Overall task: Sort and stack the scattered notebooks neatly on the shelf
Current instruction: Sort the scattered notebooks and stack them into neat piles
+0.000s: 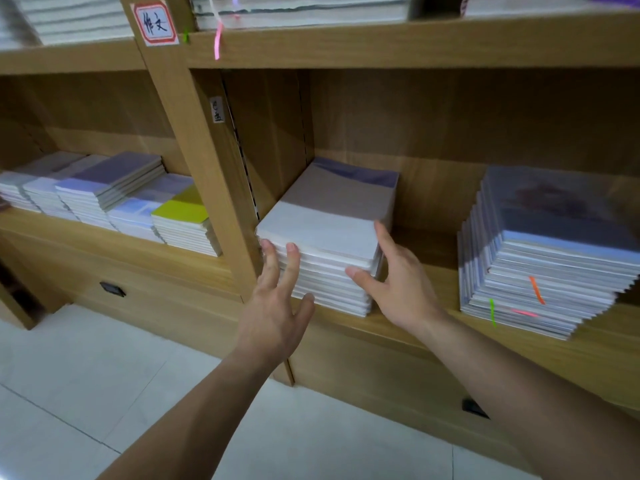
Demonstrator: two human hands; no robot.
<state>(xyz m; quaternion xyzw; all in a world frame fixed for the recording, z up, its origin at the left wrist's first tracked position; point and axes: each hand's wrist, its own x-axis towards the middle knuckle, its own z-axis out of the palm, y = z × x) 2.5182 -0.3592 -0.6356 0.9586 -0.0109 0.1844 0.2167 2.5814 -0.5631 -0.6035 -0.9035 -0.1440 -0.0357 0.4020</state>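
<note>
Red-bordered label point(154, 23) "作文" above notebook stack point(325, 233)

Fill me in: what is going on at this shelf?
A person is working at a wooden shelf. Both hands are on the notebook stack in the middle compartment: the left hand touches its front left edge with straight fingers, and the right hand brackets its front right corner. It looks like squaring up rather than lifting. The stack to the right sits skewed, with coloured tabs sticking out.
</note>
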